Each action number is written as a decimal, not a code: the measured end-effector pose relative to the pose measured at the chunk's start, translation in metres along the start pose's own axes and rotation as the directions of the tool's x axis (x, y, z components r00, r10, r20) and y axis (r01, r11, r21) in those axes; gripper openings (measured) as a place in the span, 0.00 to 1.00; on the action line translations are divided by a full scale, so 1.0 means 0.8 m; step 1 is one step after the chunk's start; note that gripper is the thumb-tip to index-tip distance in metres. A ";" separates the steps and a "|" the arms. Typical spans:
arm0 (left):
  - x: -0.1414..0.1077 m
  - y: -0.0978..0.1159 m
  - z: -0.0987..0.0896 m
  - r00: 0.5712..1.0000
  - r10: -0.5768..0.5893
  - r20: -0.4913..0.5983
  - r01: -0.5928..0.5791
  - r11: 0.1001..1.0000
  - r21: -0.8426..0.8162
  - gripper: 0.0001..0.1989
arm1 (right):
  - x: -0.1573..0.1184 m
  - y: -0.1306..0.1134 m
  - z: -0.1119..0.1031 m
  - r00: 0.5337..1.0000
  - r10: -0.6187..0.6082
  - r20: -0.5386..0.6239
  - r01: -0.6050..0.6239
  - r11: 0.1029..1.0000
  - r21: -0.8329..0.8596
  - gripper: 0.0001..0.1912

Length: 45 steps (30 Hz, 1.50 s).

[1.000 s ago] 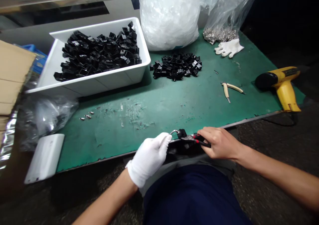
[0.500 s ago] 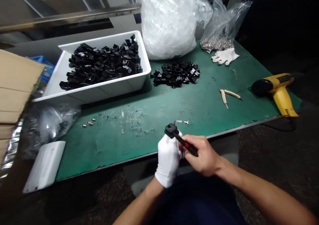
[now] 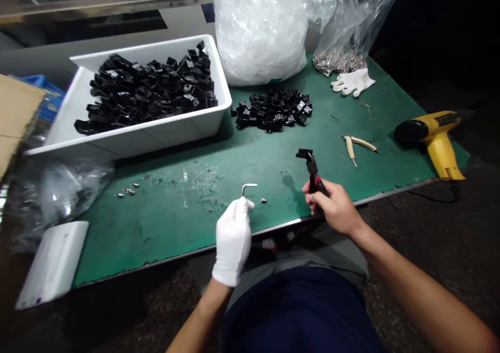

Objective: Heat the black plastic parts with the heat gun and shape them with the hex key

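- White tray, upper left of surface: heaped with black parts.
- Large plastic bag right of tray, bulging with whitish translucent contents.
- Smaller clear bag: small metal pieces gathered at bottom.
- Left hand, gloved: grip closed on bent metal key, near loose metal piece.
- Right hand, bare: grip closed round pliers; black piece at their tip, above surface.
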<state>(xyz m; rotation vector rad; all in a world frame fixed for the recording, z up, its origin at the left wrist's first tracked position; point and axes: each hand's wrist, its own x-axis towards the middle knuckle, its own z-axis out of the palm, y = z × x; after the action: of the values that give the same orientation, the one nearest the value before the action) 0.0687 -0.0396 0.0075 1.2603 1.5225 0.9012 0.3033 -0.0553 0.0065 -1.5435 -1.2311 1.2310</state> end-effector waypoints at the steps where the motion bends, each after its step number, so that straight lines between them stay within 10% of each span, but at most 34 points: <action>1: -0.003 -0.003 -0.011 0.999 0.051 -0.020 -0.047 0.988 0.149 0.14 | -0.003 0.002 -0.003 1.000 0.021 0.009 -0.021 1.000 -0.010 0.07; 6: -0.021 -0.018 -0.027 0.974 0.221 0.054 -0.207 0.761 0.615 0.12 | -0.014 0.015 0.000 0.995 0.087 0.055 -0.083 0.994 -0.071 0.06; 12: -0.028 -0.031 0.003 0.954 0.284 0.100 -0.259 0.605 0.753 0.13 | -0.008 0.014 -0.001 0.990 0.117 0.079 -0.109 0.990 -0.094 0.07; 21: -0.041 -0.037 -0.017 0.926 0.271 0.262 -0.356 0.402 0.844 0.18 | -0.014 0.010 -0.003 0.986 0.097 0.135 -0.079 0.988 -0.135 0.06; 45: -0.028 -0.045 -0.005 0.912 0.385 0.139 -0.274 0.322 0.906 0.18 | -0.037 -0.016 0.008 0.888 -0.425 0.177 0.458 0.779 -0.428 0.15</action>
<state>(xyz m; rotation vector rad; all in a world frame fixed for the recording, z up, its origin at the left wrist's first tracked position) 0.0549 -0.0684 -0.0206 2.4566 1.9676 0.2533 0.2926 -0.0816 0.0239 -1.4054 -1.9099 0.7127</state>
